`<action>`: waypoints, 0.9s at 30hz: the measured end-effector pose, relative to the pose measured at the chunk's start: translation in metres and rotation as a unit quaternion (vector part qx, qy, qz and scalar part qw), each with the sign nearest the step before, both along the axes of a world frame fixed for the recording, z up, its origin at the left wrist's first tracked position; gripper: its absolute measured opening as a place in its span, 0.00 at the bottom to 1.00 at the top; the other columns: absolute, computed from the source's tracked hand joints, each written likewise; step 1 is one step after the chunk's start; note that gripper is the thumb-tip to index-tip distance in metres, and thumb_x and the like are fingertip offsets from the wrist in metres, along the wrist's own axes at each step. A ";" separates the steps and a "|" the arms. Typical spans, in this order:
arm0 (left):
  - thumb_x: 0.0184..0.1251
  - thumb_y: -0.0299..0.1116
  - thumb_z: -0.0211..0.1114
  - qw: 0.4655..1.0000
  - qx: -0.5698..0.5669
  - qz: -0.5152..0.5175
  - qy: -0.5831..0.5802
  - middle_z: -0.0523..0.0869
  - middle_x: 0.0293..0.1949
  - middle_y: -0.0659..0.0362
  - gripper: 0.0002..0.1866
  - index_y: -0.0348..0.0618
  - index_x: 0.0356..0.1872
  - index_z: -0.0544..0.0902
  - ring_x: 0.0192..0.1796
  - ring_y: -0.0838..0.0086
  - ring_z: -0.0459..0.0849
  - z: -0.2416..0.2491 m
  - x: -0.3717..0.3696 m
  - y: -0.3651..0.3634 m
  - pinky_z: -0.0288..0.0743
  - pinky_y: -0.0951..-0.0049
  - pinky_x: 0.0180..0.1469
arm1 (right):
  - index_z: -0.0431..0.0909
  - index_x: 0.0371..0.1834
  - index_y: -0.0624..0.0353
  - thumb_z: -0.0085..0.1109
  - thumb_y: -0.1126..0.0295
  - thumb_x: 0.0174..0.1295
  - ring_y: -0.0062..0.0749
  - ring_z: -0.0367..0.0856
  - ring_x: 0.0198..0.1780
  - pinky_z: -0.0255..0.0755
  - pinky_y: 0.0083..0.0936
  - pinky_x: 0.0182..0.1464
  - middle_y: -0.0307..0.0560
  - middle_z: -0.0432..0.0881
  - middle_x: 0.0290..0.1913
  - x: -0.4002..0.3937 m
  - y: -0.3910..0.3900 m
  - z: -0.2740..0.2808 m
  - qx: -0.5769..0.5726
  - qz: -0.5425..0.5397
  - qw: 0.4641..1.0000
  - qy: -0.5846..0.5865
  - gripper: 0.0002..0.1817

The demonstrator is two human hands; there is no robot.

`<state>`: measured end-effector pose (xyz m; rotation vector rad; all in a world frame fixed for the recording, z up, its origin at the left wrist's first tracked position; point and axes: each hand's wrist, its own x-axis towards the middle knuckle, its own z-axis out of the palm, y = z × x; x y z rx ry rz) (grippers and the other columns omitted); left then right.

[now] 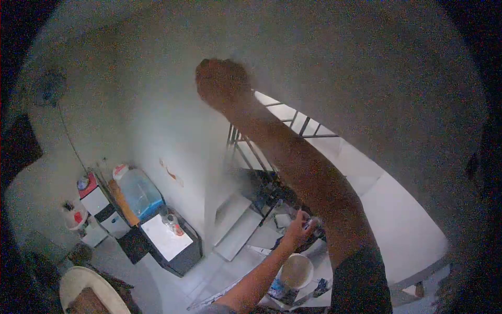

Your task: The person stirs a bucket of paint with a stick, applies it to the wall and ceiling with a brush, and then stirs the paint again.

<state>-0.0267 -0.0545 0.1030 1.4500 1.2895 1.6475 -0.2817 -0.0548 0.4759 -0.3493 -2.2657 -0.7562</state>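
My right arm reaches up across the view from the lower right, in a dark sleeve. My right hand (222,81) is closed against the grey wall (157,94); blur hides what it may hold. Lower down, my left hand (299,230) has its fingers bent round a small, shiny object (312,223) that I cannot make out. Just below my left hand is a round, pale container (297,271), among dark and crumpled items.
Dark metal railings (248,152) stand behind my right forearm. A blue, clear container (141,193) and a white-topped box (166,236) are at the left. White steps (238,233) lie beside the wall corner. A cream oval object (73,282) is at the bottom left.
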 end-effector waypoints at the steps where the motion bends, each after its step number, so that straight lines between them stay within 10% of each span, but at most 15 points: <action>1: 0.65 0.51 0.62 1.000 0.001 0.000 0.000 0.84 0.35 0.42 0.25 0.41 0.50 0.69 0.43 0.45 0.84 -0.011 0.004 0.009 0.75 0.52 0.43 | 0.82 0.29 0.64 0.58 0.68 0.55 0.48 0.86 0.35 0.81 0.43 0.38 0.54 0.84 0.33 0.004 0.008 0.005 0.001 0.000 1.000 0.000 0.09; 7: 0.63 0.58 0.62 0.999 -0.015 -0.033 -0.032 0.84 0.36 0.40 0.31 0.40 0.51 0.69 0.45 0.45 0.84 -0.007 0.005 0.006 0.75 0.52 0.46 | 0.81 0.35 0.63 0.54 0.70 0.57 0.48 0.85 0.43 0.79 0.45 0.45 0.60 0.82 0.38 0.028 0.002 -0.006 -0.135 -0.082 0.985 -0.075 0.10; 27: 0.66 0.48 0.61 0.998 -0.005 -0.036 -0.047 0.84 0.36 0.42 0.28 0.40 0.56 0.63 0.40 0.44 0.84 0.027 -0.012 -0.017 0.76 0.51 0.41 | 0.82 0.34 0.60 0.56 0.71 0.55 0.46 0.86 0.36 0.81 0.42 0.38 0.55 0.84 0.31 0.018 0.022 0.001 -0.054 -0.076 0.996 0.015 0.08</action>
